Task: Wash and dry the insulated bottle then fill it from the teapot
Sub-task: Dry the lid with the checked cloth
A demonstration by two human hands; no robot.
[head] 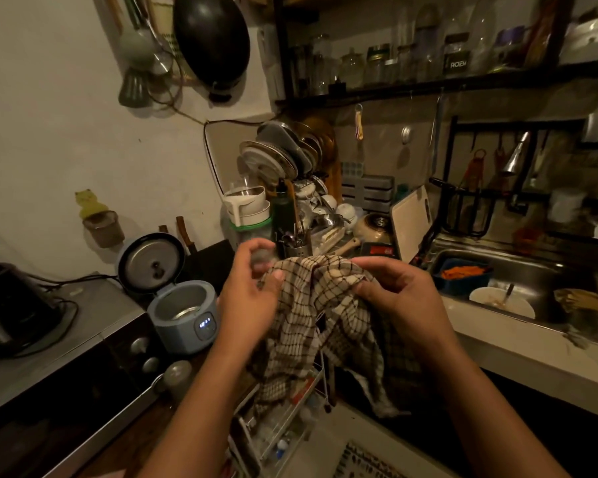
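**A:** Where is the bottle sitting?

**B:** I'm judging it's up in the hands, mid-scene. A grey thing [260, 258] is peeking out at the far left edge of the cloth [320, 305]. It's blurred. I'm taking it for the bottle or its cap, but I'm not able to tell which.

**A:** What are the hands doing?

**B:** The left hand [246, 294] is curling its fingers round that grey thing, with the thumb pressing on the cloth. The right hand [394, 291] is pinching a bunched fold of the cloth, fingers bent. The rest of the cloth is hanging down between the forearms.

**A:** So how far along are we?

**B:** Drying is looking under way, so I'm assuming the washing is done. The sink [532, 267] at the right is holding a blue tub [463, 286] and a white bowl [525, 305], and neither hand is near them. Filling is remaining, and I'm not making out a teapot with any certainty.

**A:** Anything else around?

**B:** A rack of plates [277, 157] is standing at the far side. An open rice cooker [183, 312] is sitting at the left.
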